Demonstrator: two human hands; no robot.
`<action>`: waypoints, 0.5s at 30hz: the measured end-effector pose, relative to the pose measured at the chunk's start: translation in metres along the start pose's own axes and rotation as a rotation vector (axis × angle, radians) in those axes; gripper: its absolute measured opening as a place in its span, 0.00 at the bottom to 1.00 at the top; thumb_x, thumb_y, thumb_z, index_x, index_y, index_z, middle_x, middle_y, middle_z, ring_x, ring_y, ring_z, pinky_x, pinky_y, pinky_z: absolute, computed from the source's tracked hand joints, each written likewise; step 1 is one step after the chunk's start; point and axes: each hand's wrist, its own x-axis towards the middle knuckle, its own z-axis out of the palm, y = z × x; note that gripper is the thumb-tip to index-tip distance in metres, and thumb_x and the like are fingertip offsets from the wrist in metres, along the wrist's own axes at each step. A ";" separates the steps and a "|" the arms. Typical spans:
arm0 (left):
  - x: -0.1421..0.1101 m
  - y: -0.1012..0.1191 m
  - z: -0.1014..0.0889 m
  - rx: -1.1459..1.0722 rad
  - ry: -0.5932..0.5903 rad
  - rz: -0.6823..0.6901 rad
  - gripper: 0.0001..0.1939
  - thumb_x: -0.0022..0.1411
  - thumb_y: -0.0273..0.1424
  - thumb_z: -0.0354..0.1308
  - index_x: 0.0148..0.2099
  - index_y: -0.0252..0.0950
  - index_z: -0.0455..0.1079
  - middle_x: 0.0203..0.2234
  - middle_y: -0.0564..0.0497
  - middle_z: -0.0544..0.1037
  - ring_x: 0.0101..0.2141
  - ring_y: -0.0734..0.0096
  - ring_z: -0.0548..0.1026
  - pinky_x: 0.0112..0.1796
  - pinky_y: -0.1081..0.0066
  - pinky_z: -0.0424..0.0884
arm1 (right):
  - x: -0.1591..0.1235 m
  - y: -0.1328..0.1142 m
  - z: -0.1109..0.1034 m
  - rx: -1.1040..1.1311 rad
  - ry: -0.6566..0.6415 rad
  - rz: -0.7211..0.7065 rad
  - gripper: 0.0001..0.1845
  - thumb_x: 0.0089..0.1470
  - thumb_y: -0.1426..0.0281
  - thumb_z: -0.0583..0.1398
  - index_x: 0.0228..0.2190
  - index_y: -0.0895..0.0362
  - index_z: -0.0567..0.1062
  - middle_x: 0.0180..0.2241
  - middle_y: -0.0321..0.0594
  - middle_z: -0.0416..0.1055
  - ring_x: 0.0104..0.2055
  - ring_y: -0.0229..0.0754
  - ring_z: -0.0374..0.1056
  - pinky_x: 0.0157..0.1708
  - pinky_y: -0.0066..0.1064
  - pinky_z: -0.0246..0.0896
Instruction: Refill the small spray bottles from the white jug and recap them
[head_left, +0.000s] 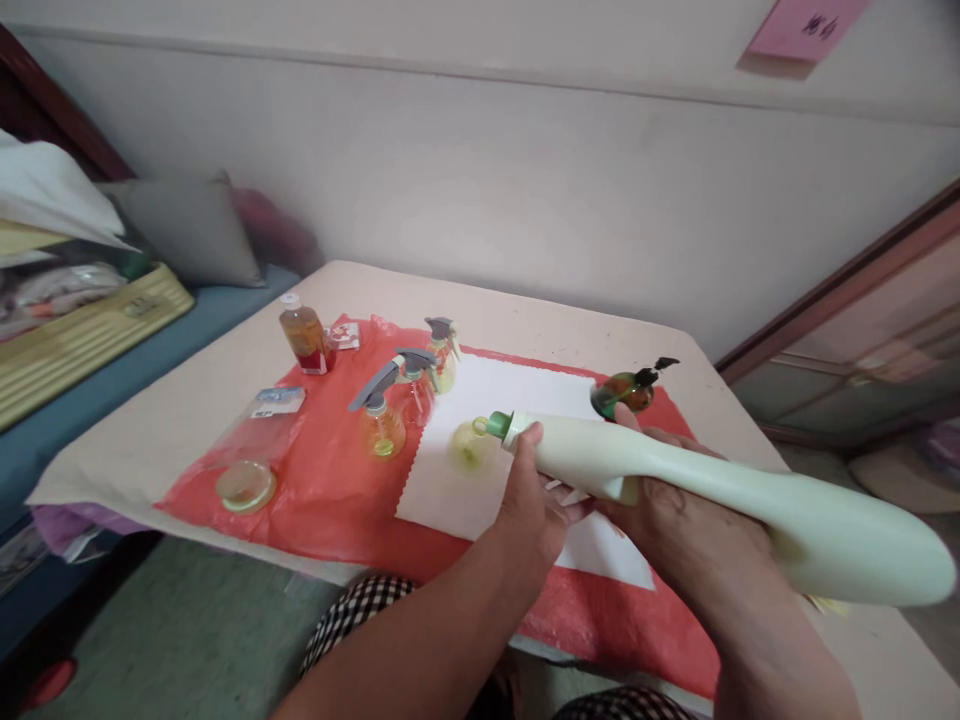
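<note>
Left hand (534,503): gripping the tool (720,487) near its tip.
Right hand (654,517): gripping its middle.
Sprays (416,398): ten o'clock from hands; I reckon one careless swing could topple them!

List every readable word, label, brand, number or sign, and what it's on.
None readable with confidence.
Pink note: dark handwriting, too blurred.
Plastic packet: header print, too small.
Bottle of amber liquid: red-and-white label, too blurred.
Yellow crate: small mark, too blurred.
</note>
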 end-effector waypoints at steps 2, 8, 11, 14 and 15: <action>0.000 0.000 0.000 -0.004 -0.005 -0.006 0.27 0.59 0.49 0.57 0.54 0.37 0.70 0.48 0.42 0.75 0.42 0.55 0.76 0.34 0.61 0.74 | 0.002 0.000 -0.002 0.005 0.012 0.015 0.43 0.61 0.62 0.55 0.68 0.67 0.43 0.45 0.57 0.71 0.45 0.60 0.66 0.41 0.45 0.60; -0.003 0.001 0.002 0.000 0.010 -0.017 0.27 0.59 0.49 0.56 0.54 0.36 0.70 0.49 0.41 0.75 0.44 0.54 0.76 0.36 0.61 0.74 | 0.005 -0.001 -0.007 -0.022 -0.032 -0.013 0.44 0.61 0.64 0.55 0.69 0.65 0.41 0.45 0.58 0.71 0.44 0.60 0.66 0.41 0.46 0.61; -0.004 0.002 0.003 0.006 0.006 -0.019 0.27 0.59 0.49 0.56 0.54 0.36 0.70 0.50 0.41 0.74 0.45 0.53 0.76 0.36 0.61 0.75 | 0.005 -0.001 -0.008 0.028 -0.061 0.016 0.43 0.62 0.61 0.54 0.69 0.64 0.43 0.45 0.58 0.71 0.45 0.60 0.66 0.42 0.47 0.61; -0.004 0.002 0.003 0.005 0.006 -0.020 0.28 0.59 0.49 0.56 0.54 0.35 0.70 0.49 0.40 0.74 0.44 0.54 0.76 0.36 0.61 0.75 | 0.005 -0.002 -0.008 0.068 -0.065 0.055 0.41 0.62 0.60 0.54 0.69 0.64 0.47 0.45 0.57 0.71 0.45 0.60 0.66 0.43 0.47 0.60; -0.004 0.002 0.002 0.004 0.006 -0.020 0.28 0.59 0.49 0.56 0.54 0.36 0.70 0.49 0.40 0.74 0.44 0.54 0.76 0.36 0.61 0.75 | 0.005 -0.002 -0.009 0.072 -0.062 0.059 0.41 0.62 0.60 0.54 0.68 0.63 0.47 0.44 0.57 0.71 0.45 0.60 0.66 0.42 0.48 0.60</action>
